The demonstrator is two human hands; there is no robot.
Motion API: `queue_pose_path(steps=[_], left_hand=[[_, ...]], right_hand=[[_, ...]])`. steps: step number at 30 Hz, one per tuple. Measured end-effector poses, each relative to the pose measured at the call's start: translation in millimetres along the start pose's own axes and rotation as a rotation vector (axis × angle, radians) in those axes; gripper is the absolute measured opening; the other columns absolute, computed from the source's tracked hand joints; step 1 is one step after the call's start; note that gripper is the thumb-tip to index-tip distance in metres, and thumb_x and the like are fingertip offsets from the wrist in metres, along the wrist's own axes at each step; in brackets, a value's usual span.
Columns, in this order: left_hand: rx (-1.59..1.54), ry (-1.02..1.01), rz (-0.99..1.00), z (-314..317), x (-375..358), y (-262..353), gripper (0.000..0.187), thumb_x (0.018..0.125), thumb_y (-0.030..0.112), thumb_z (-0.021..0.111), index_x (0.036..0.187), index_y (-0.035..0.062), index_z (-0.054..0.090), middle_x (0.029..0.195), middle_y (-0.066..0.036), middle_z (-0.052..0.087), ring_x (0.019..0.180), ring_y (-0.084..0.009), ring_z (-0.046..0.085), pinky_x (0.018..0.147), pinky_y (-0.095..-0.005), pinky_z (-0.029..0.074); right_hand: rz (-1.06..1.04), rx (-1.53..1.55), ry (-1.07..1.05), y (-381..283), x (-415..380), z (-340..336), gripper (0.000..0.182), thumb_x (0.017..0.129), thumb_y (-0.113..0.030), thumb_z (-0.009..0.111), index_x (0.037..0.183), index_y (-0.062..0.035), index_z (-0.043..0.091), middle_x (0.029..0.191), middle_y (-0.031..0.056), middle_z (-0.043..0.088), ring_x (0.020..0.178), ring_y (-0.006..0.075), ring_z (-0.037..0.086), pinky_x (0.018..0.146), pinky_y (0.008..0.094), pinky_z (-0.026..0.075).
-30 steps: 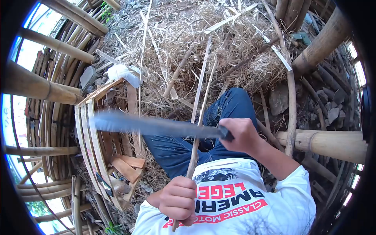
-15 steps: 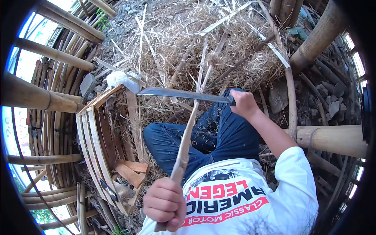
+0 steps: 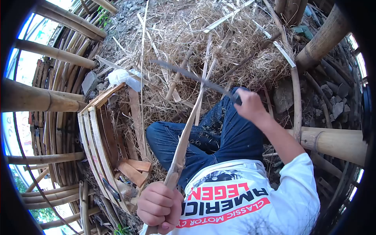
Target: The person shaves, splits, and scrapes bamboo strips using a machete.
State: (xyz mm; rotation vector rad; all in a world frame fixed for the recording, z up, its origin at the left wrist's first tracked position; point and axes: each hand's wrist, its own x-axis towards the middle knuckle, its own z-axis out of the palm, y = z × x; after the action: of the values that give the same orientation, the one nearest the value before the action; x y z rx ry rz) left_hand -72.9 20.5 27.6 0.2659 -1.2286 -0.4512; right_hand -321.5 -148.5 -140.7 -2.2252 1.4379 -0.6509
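Left hand (image 3: 160, 207), closed around the near end of a long split stick (image 3: 181, 150); the fist sits low in front of the shirt (image 3: 235, 196), and the stick slants up and away from it over the crossed legs (image 3: 168, 137). Gripping the butt probably steadies the piece while leaving its length beyond the knuckles exposed.

Right hand (image 3: 252, 105), wrapped around the dark handle of a long knife (image 3: 188, 74), farther forward than the left and above one thigh. The blade points leftward and away, crossing the stick's far part; this spacing presumably keeps the edge well apart from the holding fist.

Uncertain details: the fingers cover most of the handle and the gripped part of the stick, whose butt emerges below the left fist near the frame's lower border. Contact between blade and wood cannot be confirmed. The stick's far tip merges with pale strips among the shavings (image 3: 258, 66) ahead of both hands. Left of the left hand, a dark object (image 3: 111, 188) by the slatted crate (image 3: 95, 127) is unidentifiable.
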Motion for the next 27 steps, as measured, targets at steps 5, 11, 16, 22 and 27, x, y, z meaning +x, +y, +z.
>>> queue_pose_path(steps=[5, 11, 16, 22, 27], left_hand=[[0.033, -0.203, 0.057, -18, -9, 2, 0.032, 0.094, 0.032, 0.063, 0.074, 0.0126, 0.047, 0.067, 0.003, 0.051, 0.05, -0.0113, 0.046, 0.051, -0.0307, 0.041], [-0.121, -0.202, 0.098, 12, 24, 11, 0.035, 0.081, 0.012, 0.062, 0.059, 0.0139, 0.034, 0.046, 0.003, 0.036, 0.036, -0.0071, 0.034, 0.037, -0.0221, 0.031], [-0.127, -0.203, 0.046, 7, 23, 9, 0.038, 0.082, 0.013, 0.063, 0.059, 0.0142, 0.033, 0.046, 0.003, 0.037, 0.036, -0.007, 0.034, 0.036, -0.0225, 0.029], [-0.163, -0.19, 0.127, 14, 32, 1, 0.035, 0.08, 0.008, 0.058, 0.054, 0.0127, 0.035, 0.046, 0.003, 0.037, 0.036, -0.0078, 0.032, 0.037, -0.0241, 0.028], [-0.135, -0.725, -0.06, 6, 41, 10, 0.023, 0.088, 0.01, 0.058, 0.064, 0.0088, 0.061, 0.062, -0.001, 0.062, 0.048, -0.0117, 0.056, 0.047, -0.0282, 0.047]], right_hand=[[-0.125, 0.1, -0.084, -30, -11, -6, 0.034, 0.07, -0.013, 0.077, 0.097, -0.0062, 0.058, 0.076, 0.0169, 0.067, 0.077, 0.0387, 0.067, 0.068, 0.0473, 0.054], [0.158, -0.28, -0.09, 51, 19, -7, 0.03, 0.076, -0.017, 0.074, 0.096, -0.004, 0.056, 0.079, 0.0207, 0.068, 0.08, 0.0424, 0.068, 0.073, 0.0512, 0.055], [0.202, -0.186, 0.006, 20, 1, -13, 0.03, 0.074, -0.018, 0.075, 0.097, -0.0035, 0.06, 0.079, 0.0224, 0.067, 0.081, 0.0437, 0.066, 0.072, 0.0507, 0.054], [-0.079, 0.162, 0.03, -16, -12, 4, 0.022, 0.07, -0.008, 0.072, 0.089, -0.0056, 0.062, 0.071, 0.0175, 0.065, 0.073, 0.038, 0.066, 0.064, 0.0444, 0.052], [0.032, 0.046, 0.081, 12, -1, 2, 0.019, 0.072, -0.013, 0.072, 0.086, -0.0071, 0.061, 0.071, 0.0176, 0.065, 0.073, 0.0398, 0.066, 0.065, 0.0491, 0.052]])
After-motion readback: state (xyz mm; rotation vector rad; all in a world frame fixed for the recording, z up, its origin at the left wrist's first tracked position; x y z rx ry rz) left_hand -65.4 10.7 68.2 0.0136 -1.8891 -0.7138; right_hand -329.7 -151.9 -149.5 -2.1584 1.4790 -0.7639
